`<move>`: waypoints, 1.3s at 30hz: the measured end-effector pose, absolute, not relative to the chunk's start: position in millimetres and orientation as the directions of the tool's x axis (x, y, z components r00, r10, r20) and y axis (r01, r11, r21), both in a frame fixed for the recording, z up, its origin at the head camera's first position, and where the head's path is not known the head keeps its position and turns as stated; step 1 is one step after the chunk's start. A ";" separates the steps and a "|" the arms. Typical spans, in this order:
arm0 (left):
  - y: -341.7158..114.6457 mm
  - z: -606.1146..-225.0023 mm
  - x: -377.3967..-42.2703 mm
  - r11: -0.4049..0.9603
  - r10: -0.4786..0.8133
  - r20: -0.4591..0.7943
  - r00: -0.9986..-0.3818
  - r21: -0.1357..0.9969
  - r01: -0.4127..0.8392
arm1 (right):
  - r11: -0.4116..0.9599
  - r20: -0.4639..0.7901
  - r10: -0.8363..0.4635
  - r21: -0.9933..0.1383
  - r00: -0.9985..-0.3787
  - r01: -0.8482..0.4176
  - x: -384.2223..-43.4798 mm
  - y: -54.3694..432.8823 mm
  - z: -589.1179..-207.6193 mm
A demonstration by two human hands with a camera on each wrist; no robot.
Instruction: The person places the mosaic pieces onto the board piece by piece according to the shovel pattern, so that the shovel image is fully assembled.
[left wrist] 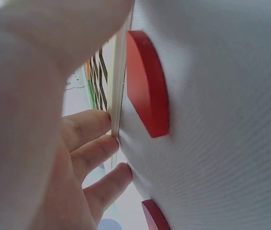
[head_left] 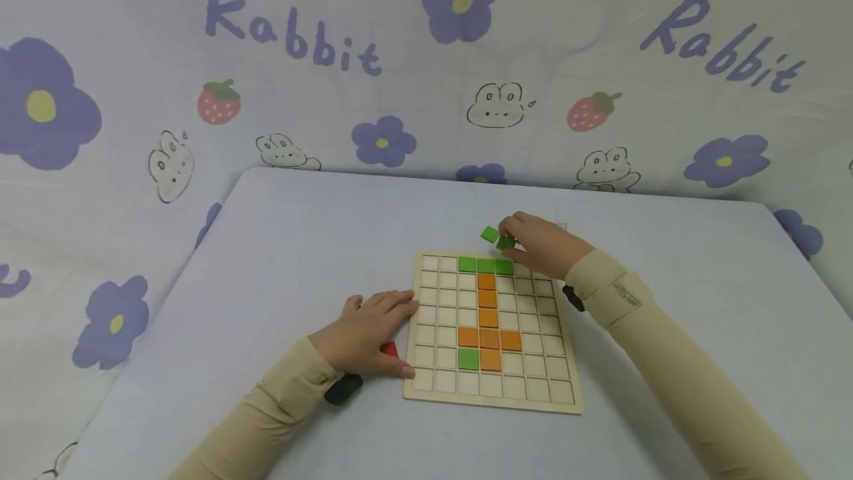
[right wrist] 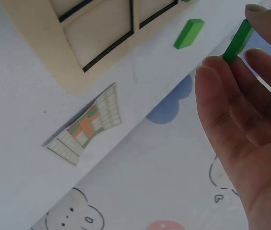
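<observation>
A wooden grid board (head_left: 533, 366) lies on the table. Orange tiles (head_left: 489, 338) form a column and short row in it, with three green tiles (head_left: 486, 266) along the far row and a single green tile (head_left: 469, 358) near the bottom. My left hand (head_left: 363, 332) rests at the board's left edge, fingers extended and fingertips touching its side. Beneath that palm lies a red tile (left wrist: 147, 84). Beyond the far edge, my right hand (head_left: 543, 243) pinches a green tile (right wrist: 238, 40) between thumb and fingers. Another loose green tile (head_left: 489, 233) lies beside it.
A small printed card (right wrist: 85, 129) with a coloured grid pattern lies past the board's far right corner, mostly behind the right hand in the head view. A second red piece (left wrist: 155, 215) shows near the left fingers. A patterned cloth (head_left: 426, 95) hangs behind the table.
</observation>
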State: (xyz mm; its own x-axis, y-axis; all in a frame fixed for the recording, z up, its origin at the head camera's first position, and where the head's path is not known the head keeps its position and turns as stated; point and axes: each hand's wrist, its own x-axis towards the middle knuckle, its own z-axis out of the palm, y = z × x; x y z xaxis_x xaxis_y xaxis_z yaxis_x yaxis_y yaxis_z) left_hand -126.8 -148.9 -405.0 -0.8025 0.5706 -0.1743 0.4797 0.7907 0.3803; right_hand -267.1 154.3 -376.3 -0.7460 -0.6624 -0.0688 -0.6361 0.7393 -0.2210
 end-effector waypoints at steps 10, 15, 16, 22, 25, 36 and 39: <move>-149.8 -403.5 -124.8 0.786 0.577 -0.170 -0.799 0.382 0.486 | 0.671 0.001 -0.725 -0.227 -0.689 -0.706 -226.9 156.7 -362.0; -149.8 -403.5 -124.3 0.781 0.584 -0.167 -0.794 0.383 0.494 | 0.635 0.048 -0.753 -0.210 -0.656 -0.744 -203.6 157.5 -358.9; -150.1 -403.9 -124.4 0.781 0.585 -0.166 -0.794 0.380 0.496 | 0.628 0.059 -0.757 -0.204 -0.650 -0.751 -199.2 157.6 -358.9; -151.7 -404.8 -124.5 0.781 0.585 -0.162 -0.795 0.375 0.499 | 0.586 0.108 -0.784 -0.197 -0.612 -0.786 -174.2 158.0 -357.1; -151.6 -404.8 -123.9 0.782 0.584 -0.161 -0.795 0.375 0.498 | 0.581 0.107 -0.791 -0.176 -0.602 -0.794 -162.3 159.8 -358.5; -146.8 -404.8 -117.3 0.786 0.578 -0.161 -0.800 0.374 0.493 | 0.539 0.147 -0.812 -0.180 -0.565 -0.823 -129.7 177.0 -381.5; -145.2 -406.1 -115.4 0.784 0.580 -0.161 -0.798 0.376 0.494 | 0.535 0.127 -0.812 -0.228 -0.569 -0.814 -123.1 181.3 -388.6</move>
